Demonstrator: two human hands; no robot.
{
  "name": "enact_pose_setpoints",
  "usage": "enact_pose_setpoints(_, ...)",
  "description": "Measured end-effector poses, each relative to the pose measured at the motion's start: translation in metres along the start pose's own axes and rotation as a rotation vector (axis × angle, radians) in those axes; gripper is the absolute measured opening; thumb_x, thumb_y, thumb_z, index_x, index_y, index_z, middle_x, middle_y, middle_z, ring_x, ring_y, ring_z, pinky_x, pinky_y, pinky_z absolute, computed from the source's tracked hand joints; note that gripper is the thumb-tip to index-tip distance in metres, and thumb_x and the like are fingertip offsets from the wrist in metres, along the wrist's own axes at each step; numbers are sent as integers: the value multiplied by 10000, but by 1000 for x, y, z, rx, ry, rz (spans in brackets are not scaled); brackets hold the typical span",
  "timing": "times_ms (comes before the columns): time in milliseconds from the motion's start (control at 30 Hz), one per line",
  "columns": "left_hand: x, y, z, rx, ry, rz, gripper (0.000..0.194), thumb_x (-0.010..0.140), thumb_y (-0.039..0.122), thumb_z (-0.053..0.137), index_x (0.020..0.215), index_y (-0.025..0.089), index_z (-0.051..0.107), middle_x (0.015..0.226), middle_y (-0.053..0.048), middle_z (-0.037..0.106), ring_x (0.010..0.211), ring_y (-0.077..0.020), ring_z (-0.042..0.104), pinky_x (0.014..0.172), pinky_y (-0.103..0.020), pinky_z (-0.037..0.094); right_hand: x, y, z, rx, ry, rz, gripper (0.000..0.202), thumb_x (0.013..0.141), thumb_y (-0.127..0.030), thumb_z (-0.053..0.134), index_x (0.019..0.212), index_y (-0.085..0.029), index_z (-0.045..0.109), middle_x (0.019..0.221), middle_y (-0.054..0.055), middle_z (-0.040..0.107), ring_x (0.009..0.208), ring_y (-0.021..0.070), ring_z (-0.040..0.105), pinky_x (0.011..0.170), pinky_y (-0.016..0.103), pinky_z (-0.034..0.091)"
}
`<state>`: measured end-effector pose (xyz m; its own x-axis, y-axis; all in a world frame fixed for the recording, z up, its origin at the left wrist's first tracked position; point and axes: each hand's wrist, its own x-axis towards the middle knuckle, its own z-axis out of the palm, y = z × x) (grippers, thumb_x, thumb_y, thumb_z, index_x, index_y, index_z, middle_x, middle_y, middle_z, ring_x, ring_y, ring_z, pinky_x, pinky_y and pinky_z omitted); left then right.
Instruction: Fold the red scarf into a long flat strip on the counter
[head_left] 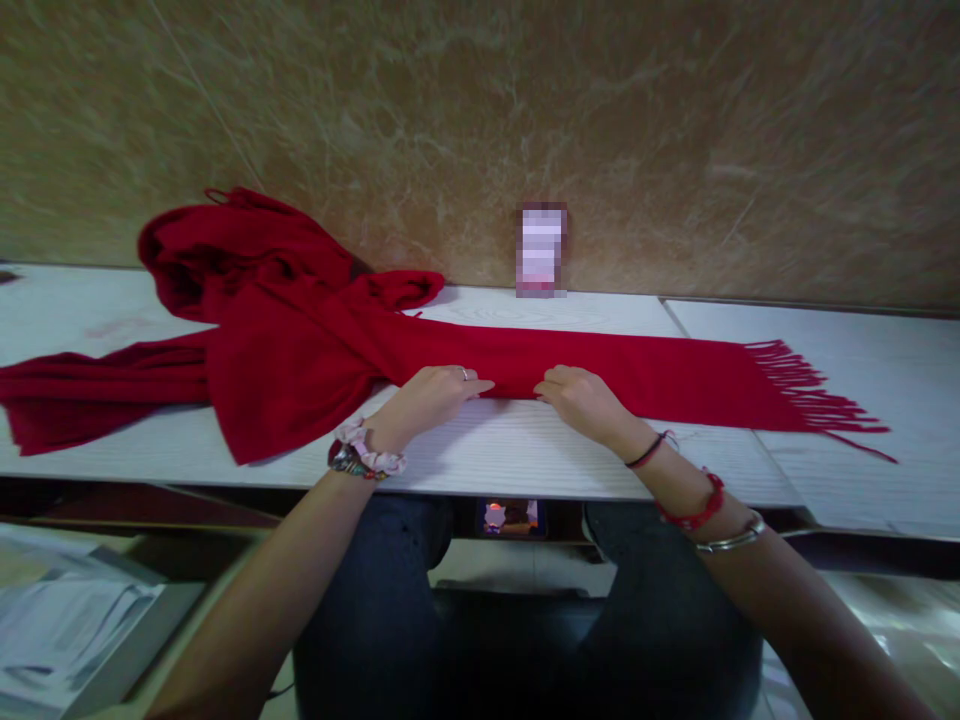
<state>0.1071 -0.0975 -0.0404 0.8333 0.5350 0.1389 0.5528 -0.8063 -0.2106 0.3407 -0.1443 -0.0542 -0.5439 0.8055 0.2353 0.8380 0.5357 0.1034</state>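
- The left hand (439, 392) has its fingers (478, 386) bent at the near edge of the red scarf (600, 365), touching the cloth; whether they pinch it or how wide they are parted, I cannot tell. A ring (464, 375) sits on one finger.
- The right hand (589, 402) faces it a little apart along the same edge, fingers (548, 383) bent and touching the cloth; whether these pinch it cannot be told either.
- The scarf lies lengthwise on the white, wood-grained surface (540, 455), its flat band running under and beyond both hands to a fringe (814, 390) at the right, with one strand trailing out toward the near side.
- Left of the hands, the flat band meets a loose red heap (277, 300), bunched and folded, with a gathered length (105, 390) reaching to the left edge of the view.
- On the left wrist are a pale scrunchie (367, 447) and beads; on the right forearm are a dark cord (649, 450), a red bracelet (697, 505) and a silver bangle (733, 537).
- Behind the scarf, a pixelated upright object (541, 250) stands at the far edge, before the brown marbled wall (637, 130).
- Below the near edge, a lit screen (511, 517) shows between the person's dark-clad legs (375, 600); papers (71, 620) lie at lower left.
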Motion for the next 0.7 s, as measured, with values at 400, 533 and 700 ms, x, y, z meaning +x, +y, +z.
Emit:
enact_pose_setpoints(400,3,4,5,-55,14,29,301,892,164,457,1133,216,631,993,-67,632,901,-179,617,791,-297,496,-2,-2,-3,-35,-15,-17,227,895,-119,458,911,-139,683,860,100,652,812,186,568,707,296,413)
enact_pose_setpoints(533,3,1,15,-200,58,59,289,922,201,421,1130,185,621,1220,-89,570,1154,-188,517,1006,-334,396,-3,0,1,28,16,-80,247,896,-139,472,1016,-147,687,979,114,666,894,198,589,782,320,454)
enact_pose_setpoints(700,-2,-1,18,-313,-176,-22,369,963,319,352,1313,262,456,1502,-65,286,1396,-258,198,1102,-490,227,-6,0,9,206,51,-152,323,892,-121,464,1163,-162,636,1174,112,639,1081,197,575,940,358,450)
